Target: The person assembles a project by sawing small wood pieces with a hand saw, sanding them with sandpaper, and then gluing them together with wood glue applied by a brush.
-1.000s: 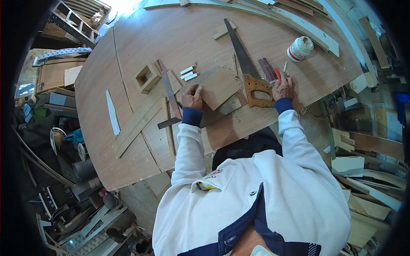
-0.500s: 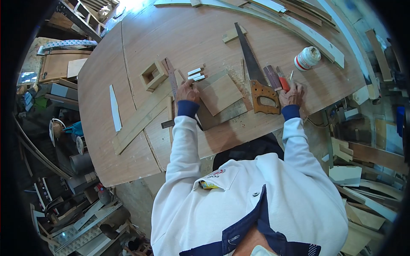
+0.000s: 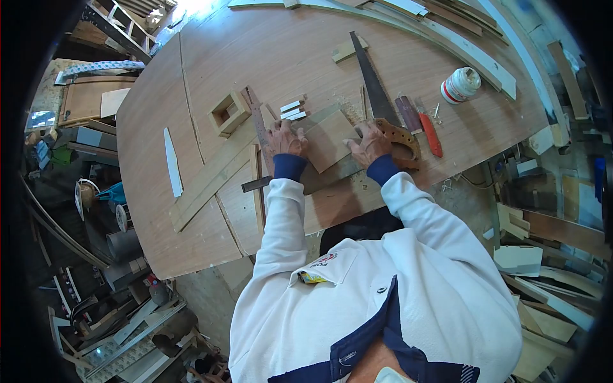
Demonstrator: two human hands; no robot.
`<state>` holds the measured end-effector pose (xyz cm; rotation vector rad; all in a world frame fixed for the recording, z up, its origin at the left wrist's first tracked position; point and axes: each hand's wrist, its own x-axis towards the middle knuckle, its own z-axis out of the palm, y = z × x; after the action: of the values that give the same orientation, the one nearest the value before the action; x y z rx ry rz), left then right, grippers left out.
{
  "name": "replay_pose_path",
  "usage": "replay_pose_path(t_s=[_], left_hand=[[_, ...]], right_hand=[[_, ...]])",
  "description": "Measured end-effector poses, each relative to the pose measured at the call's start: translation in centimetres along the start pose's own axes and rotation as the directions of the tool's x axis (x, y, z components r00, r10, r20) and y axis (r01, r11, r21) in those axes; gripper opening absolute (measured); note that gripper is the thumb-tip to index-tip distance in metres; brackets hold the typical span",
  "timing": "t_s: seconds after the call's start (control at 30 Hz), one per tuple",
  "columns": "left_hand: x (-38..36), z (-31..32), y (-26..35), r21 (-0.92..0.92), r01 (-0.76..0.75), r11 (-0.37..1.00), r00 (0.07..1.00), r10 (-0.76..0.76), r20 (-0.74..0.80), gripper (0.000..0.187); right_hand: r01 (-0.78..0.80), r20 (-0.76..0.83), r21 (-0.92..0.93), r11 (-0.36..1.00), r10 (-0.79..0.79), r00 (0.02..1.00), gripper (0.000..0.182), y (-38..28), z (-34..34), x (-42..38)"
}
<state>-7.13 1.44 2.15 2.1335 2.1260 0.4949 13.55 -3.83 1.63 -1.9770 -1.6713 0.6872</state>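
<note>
So from the head cam I've got the thin wooden board sitting right between my two hands, lying at a slant over a darker flat piece. My left hand is at its left edge, fingers loosely bent, next to the metal ruler and just below the white-faced strips. My right hand is at the board's right edge, fingers half curled, right up against the saw, near where blade meets handle. Can't tell if either hand is actually pinching the board or just resting there, sorry. Red-handled knife is lying loose on the table, beyond the saw handle.
</note>
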Motion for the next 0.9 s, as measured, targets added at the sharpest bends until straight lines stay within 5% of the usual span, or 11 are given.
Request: replay_pose_path(t_s=[0.17,0.3,0.37,0.47,0.7,0.9], left_hand=[[0.0,0.2,-0.6,-0.067,0.065,0.996,0.998,-0.065,0.001,0.039],[2.8,0.6,-1.1,-0.017,0.222,0.975,0.953,-0.214,0.213,0.052],[3.7,0.8,-0.5,0.045,0.286,0.957,0.908,-0.286,0.306,0.06],[5.3,0.1,2.0,0.13,0.502,0.855,0.776,-0.512,0.368,0.1],[7.8,2.3,2.7,0.183,0.651,0.737,0.651,-0.665,0.366,0.115],[7.8,-0.6,1.4,0.059,0.612,0.789,0.703,-0.577,0.417,0.115]], right_hand=[[-0.164,0.07,0.328,0.93,0.149,0.986,0.031,1.8,0.6,0.5],[-0.151,-0.005,0.459,0.875,0.173,0.985,0.023,3.7,1.4,0.5],[-0.141,-0.013,0.414,0.9,0.16,0.987,0.023,3.6,1.2,0.4],[-0.128,-0.015,0.342,0.931,0.141,0.99,0.024,3.3,1.3,0.1],[-0.128,0.025,0.321,0.938,0.126,0.992,0.032,2.8,1.1,0.0],[-0.052,0.074,0.411,0.91,0.023,0.997,0.027,4.2,2.0,0.3]])
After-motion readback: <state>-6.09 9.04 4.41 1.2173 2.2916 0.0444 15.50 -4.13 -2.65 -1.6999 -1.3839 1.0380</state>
